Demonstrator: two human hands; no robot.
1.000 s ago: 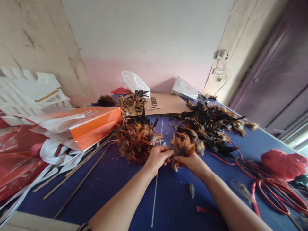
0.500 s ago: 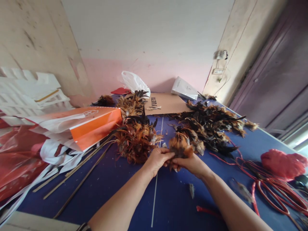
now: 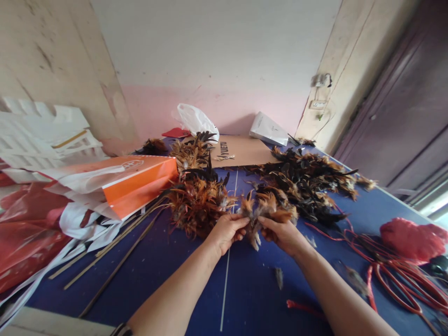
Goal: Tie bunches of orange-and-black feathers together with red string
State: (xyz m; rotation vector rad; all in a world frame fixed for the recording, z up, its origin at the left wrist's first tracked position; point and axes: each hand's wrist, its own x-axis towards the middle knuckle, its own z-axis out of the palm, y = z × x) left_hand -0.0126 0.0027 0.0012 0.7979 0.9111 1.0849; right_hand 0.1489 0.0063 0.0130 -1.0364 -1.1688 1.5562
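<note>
The bare left hand (image 3: 227, 232) and right hand (image 3: 281, 232) had drawn apart since a moment earlier, parting the brown-and-grey feather tuft (image 3: 267, 204) between them. The broad blue table (image 3: 252, 289) beneath bore a black-and-brown feather heap (image 3: 304, 177) at right and a rounded rust-brown feather pile (image 3: 199, 200) at left. Each hand's fingers (image 3: 239, 223) pinched one side of the tuft; whether its halves joined was hard to tell.

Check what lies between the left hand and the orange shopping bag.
In the head view, a russet feather pile separates the left hand from the orange shopping bag.
</note>
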